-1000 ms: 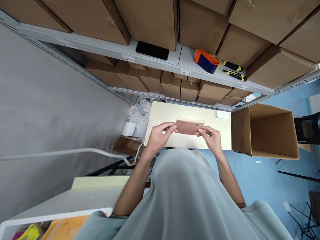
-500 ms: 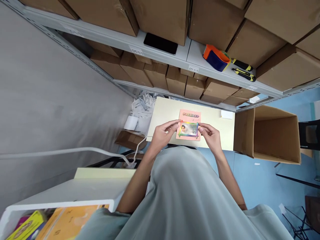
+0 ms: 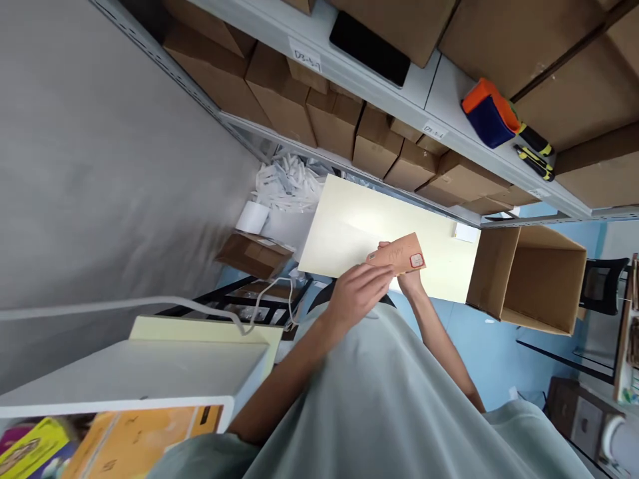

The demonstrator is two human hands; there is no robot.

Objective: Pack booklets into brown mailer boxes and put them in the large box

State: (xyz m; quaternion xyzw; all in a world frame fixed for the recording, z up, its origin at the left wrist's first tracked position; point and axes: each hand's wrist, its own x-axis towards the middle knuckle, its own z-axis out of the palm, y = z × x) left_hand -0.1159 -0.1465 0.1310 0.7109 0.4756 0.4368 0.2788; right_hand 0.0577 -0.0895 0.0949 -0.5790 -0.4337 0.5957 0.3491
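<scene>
A salmon-pink card [image 3: 398,255], with faint handwriting-like print and a red-edged square in one corner, is held tilted above the cream table. My left hand [image 3: 358,291] lies along its near left edge, fingers together and pressed against it. From behind and below, my right hand [image 3: 410,283] grips the card; fingertips peek out past its far edge and most of the fingers are hidden. The rainbow-framed picture is out of sight.
Under the shelf stands the cream table [image 3: 344,213], with a small white box [image 3: 466,232] at its right end. An open carton [image 3: 544,279] adjoins it on the right. Above, the shelf holds a black phone [image 3: 369,48], a tape dispenser [image 3: 492,114] and cutters [image 3: 534,161]. A white cable [image 3: 200,304] crosses at left.
The pink card has been lifted off the table and turned so another face shows. My left hand has moved right onto it, and my right hand has gone behind it. The view has rotated.
</scene>
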